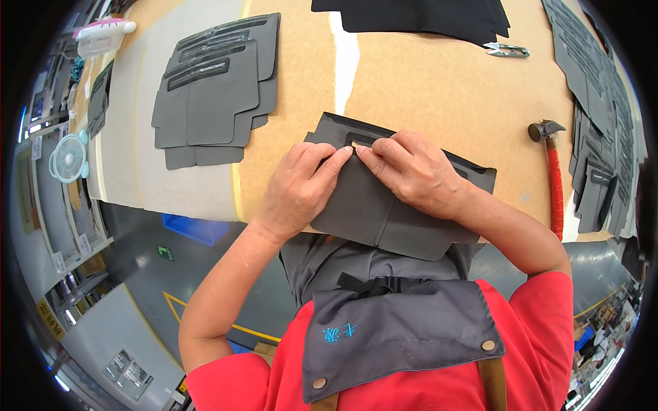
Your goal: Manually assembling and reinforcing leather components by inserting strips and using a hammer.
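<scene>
A dark grey cut panel [367,198] lies in front of me, its near part hanging over the table edge onto my lap. Near its far side it has a slot with a darker frame [361,137]. My left hand [299,181] is closed, thumb and forefinger pinching at the slot's left end. Against them press the closed fingertips of my right hand [416,175], the rest of that hand resting over the panel. A tiny yellowish bit [354,144] shows between the thumbs, too small to name. The fingers partly cover the slot.
Stacked grey panels with slots [223,103] lie to the left; more grey panels [596,89] line the right edge. A red-handled hammer [555,181] and thread snips [507,50] lie on the right. Black sheets [418,17] are at the back. A small fan [69,157] stands left.
</scene>
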### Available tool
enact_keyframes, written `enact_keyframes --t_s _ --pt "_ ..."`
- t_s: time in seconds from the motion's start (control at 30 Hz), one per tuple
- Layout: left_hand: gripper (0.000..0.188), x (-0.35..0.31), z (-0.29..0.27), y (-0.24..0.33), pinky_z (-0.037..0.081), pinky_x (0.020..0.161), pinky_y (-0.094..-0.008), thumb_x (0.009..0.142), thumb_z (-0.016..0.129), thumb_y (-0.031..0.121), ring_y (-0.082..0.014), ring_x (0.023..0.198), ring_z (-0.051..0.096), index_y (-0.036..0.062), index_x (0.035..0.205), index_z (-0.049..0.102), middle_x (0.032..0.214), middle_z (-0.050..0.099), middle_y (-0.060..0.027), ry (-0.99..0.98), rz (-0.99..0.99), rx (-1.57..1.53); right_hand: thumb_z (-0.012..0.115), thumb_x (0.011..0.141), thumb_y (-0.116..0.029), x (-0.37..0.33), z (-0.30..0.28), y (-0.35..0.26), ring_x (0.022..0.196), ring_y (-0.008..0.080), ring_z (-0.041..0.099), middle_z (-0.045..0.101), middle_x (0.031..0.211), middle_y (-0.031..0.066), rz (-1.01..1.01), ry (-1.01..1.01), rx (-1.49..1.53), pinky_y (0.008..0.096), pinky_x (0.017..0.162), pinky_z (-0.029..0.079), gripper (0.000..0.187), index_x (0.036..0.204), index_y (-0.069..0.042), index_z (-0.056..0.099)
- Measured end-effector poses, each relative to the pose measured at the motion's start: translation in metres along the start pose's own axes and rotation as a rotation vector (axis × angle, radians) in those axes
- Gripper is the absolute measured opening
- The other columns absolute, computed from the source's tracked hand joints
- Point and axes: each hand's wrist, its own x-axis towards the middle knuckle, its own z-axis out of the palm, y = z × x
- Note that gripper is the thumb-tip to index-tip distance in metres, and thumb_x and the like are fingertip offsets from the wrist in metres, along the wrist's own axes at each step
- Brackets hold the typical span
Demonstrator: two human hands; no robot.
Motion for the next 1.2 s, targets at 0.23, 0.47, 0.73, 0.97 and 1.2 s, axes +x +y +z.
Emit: enact_keyframes --t_s 0.23,0.47,0.73,0.97,1.2 --pt "0.052 0.000 0.005 0.010 0.051 0.088 -0.0410 0.076 0.066 -0.008 -0.0315 0.102 0.062 0.0006 0.127 0.069 0.115 0.063 -0.0129 0.033 -0.039 -0.032 0.062 0.079 -0.016 0.002 -0.007 -0.002 0.086 0.0233 0.055 0.055 0.097 0.0080 -0.006 0.047 -0.038 0.0349 0.072 0.050 0.048 0.123 0.003 0.066" --pt "0.049 -0.010 0.008 0.015 0.051 0.088 -0.0378 0.081 0.068 0.003 -0.0259 0.103 0.059 0.0026 0.130 0.066 0.118 0.061 -0.0075 0.044 0.001 0.118 0.062 0.080 -0.011 -0.003 -0.005 -0.007 0.087 0.0237 0.060 0.059 0.102 0.0101 0.000 -0.034 -0.020 0.0345 0.079 0.052 0.052 0.130 0.005 0.063" --pt "0.049 -0.004 0.005 0.011 0.051 0.087 -0.0373 0.080 0.069 0.002 -0.0238 0.102 0.059 0.0047 0.129 0.067 0.115 0.061 -0.0056 0.049 0.010 0.119 0.065 0.087 -0.003 -0.011 -0.012 -0.006 0.092 0.0286 0.062 0.062 0.101 0.0107 0.261 0.018 0.306 0.0389 0.081 0.054 0.030 0.117 -0.003 0.067" --pt "0.046 0.000 0.006 -0.002 0.050 0.084 -0.0363 0.082 0.065 0.006 -0.0232 0.102 0.060 0.0067 0.128 0.067 0.116 0.061 -0.0053 0.089 0.025 0.191 0.066 0.086 -0.003 0.003 -0.001 0.000 0.091 0.0279 0.061 0.062 0.101 0.0101 0.242 0.061 0.248 0.0380 0.080 0.054 0.031 0.117 -0.003 0.069" --pt "0.046 -0.010 0.013 0.001 0.047 0.087 -0.0361 0.088 0.059 0.013 -0.0221 0.108 0.057 0.0099 0.133 0.066 0.119 0.061 -0.0033 0.074 -0.009 0.250 0.067 0.081 -0.003 0.004 -0.010 -0.002 0.091 0.0275 0.061 0.062 0.102 0.0102 0.138 0.020 0.127 0.0376 0.078 0.054 0.036 0.117 -0.002 0.068"
